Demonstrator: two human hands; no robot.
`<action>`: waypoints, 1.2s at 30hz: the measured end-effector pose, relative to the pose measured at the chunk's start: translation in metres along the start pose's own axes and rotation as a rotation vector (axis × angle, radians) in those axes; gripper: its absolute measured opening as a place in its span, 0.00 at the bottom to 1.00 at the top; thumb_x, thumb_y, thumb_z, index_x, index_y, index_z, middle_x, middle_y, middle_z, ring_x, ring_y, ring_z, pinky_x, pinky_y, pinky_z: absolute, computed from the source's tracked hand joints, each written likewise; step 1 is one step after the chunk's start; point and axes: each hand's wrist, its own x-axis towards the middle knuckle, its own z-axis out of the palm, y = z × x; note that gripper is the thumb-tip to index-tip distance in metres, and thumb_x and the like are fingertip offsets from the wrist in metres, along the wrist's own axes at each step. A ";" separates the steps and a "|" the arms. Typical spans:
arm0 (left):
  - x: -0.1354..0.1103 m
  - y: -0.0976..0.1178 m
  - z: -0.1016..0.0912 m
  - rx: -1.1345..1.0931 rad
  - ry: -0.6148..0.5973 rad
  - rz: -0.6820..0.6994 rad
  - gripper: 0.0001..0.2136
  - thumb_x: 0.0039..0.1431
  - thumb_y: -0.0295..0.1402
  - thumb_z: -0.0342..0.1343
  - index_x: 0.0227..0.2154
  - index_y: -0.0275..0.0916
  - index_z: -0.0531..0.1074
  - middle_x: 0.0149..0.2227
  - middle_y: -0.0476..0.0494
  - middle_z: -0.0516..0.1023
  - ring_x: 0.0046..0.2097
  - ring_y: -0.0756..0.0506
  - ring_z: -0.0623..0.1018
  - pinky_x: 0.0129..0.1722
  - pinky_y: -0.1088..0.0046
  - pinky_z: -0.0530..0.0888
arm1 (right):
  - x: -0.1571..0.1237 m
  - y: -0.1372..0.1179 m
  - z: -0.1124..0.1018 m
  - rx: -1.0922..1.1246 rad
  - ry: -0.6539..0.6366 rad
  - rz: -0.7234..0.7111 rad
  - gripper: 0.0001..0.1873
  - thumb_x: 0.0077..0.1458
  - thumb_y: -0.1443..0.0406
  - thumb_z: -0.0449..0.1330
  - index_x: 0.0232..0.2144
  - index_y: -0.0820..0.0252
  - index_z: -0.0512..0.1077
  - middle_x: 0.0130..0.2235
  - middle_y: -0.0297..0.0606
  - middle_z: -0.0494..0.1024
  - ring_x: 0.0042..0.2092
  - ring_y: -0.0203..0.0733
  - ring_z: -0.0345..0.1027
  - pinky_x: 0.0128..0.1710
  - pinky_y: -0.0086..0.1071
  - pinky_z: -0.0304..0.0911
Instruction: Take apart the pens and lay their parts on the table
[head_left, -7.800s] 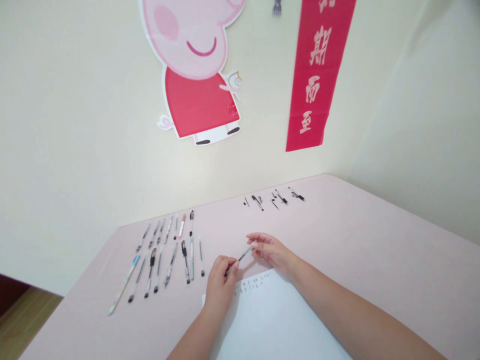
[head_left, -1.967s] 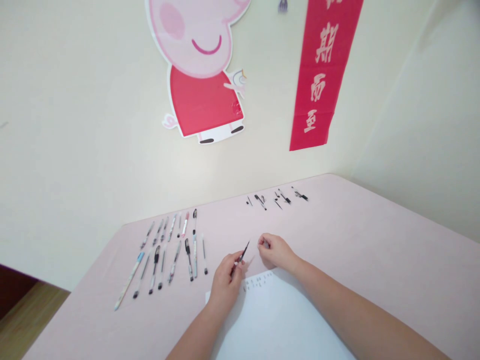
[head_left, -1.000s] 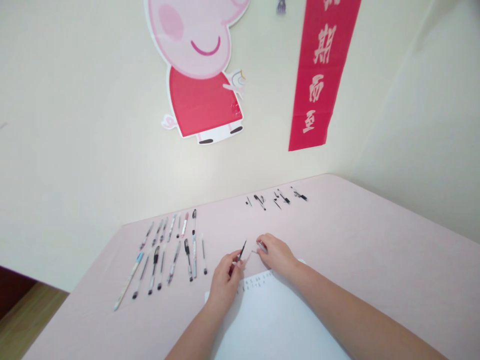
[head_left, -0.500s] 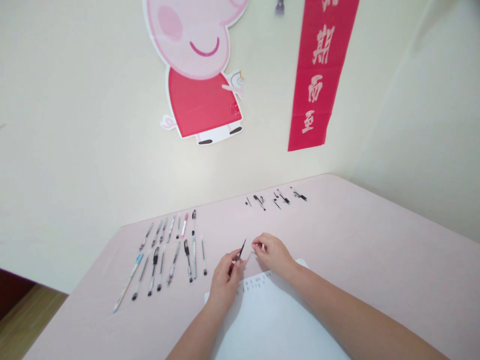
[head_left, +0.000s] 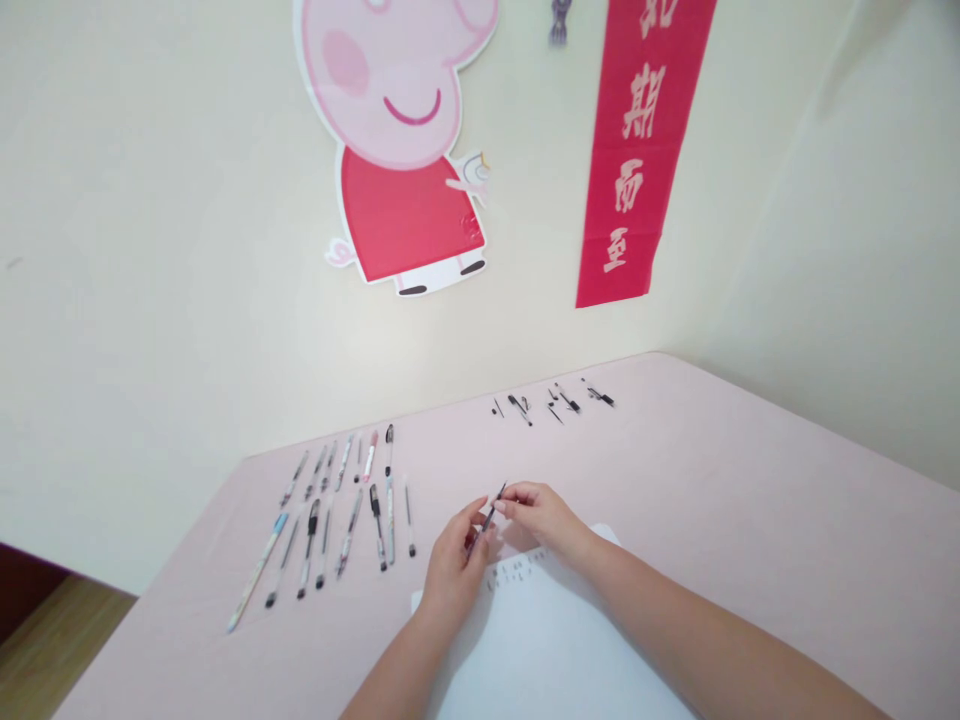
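Note:
A thin dark pen [head_left: 490, 516] slants up and to the right between my two hands, above the top edge of a white sheet of paper [head_left: 555, 640]. My left hand [head_left: 455, 553] is closed around its lower part. The fingertips of my right hand [head_left: 536, 512] are pinched at the pen near its upper, pointed end. Whether a small part is also in that pinch is hidden by the fingers. Small dark handwritten marks run along the top of the paper, just below the hands.
Two rows of pens lie on the pink tabletop [head_left: 720, 500] to the left, among them a blue-capped pen [head_left: 259, 570] and a black-capped pen [head_left: 308, 550]. Small groups of dark pen parts [head_left: 519, 408] lie near the back edge. The wall stands behind.
My right hand has come left and slightly down, its fingertips now meeting the pen. The pen in my left hand has tilted further to the right. The camera view has shifted slightly.

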 end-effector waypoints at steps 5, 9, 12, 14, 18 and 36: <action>0.009 -0.004 0.001 -0.034 0.001 -0.032 0.18 0.52 0.33 0.51 0.48 0.40 0.66 0.33 0.47 0.73 0.30 0.50 0.70 0.32 0.73 0.67 | 0.002 -0.004 -0.002 0.045 0.028 -0.019 0.17 0.40 0.54 0.63 0.19 0.62 0.67 0.21 0.28 0.64 0.25 0.32 0.56 0.28 0.28 0.51; 0.023 -0.006 0.004 0.022 0.000 -0.043 0.17 0.50 0.31 0.53 0.45 0.40 0.68 0.32 0.48 0.73 0.28 0.50 0.69 0.32 0.72 0.67 | 0.009 0.000 -0.007 0.034 0.099 -0.051 0.16 0.40 0.54 0.62 0.19 0.62 0.66 0.20 0.28 0.63 0.25 0.32 0.55 0.27 0.28 0.51; 0.033 -0.006 0.007 0.069 0.022 -0.048 0.14 0.46 0.28 0.54 0.39 0.39 0.70 0.31 0.48 0.73 0.28 0.50 0.69 0.31 0.72 0.67 | 0.015 0.005 -0.013 0.009 0.152 -0.118 0.15 0.41 0.55 0.61 0.20 0.62 0.66 0.21 0.29 0.64 0.26 0.33 0.57 0.28 0.28 0.53; 0.037 -0.005 0.008 0.114 0.051 -0.040 0.10 0.44 0.27 0.54 0.32 0.39 0.70 0.29 0.49 0.71 0.29 0.50 0.69 0.32 0.72 0.67 | 0.018 0.009 -0.016 -0.006 0.196 -0.142 0.15 0.42 0.55 0.61 0.21 0.62 0.66 0.22 0.30 0.66 0.27 0.34 0.58 0.29 0.28 0.53; 0.040 -0.006 0.007 0.160 0.076 0.001 0.06 0.44 0.26 0.53 0.28 0.39 0.68 0.27 0.50 0.68 0.30 0.48 0.69 0.32 0.71 0.67 | 0.021 0.011 -0.020 -0.017 0.274 -0.139 0.14 0.42 0.56 0.60 0.20 0.61 0.65 0.21 0.29 0.65 0.25 0.33 0.57 0.26 0.27 0.53; 0.036 -0.014 -0.001 0.299 0.032 0.075 0.05 0.51 0.30 0.51 0.31 0.39 0.69 0.32 0.46 0.71 0.32 0.48 0.71 0.33 0.70 0.69 | 0.019 0.016 -0.030 -0.531 0.310 -0.129 0.05 0.46 0.63 0.54 0.24 0.59 0.67 0.23 0.31 0.70 0.25 0.34 0.61 0.26 0.27 0.54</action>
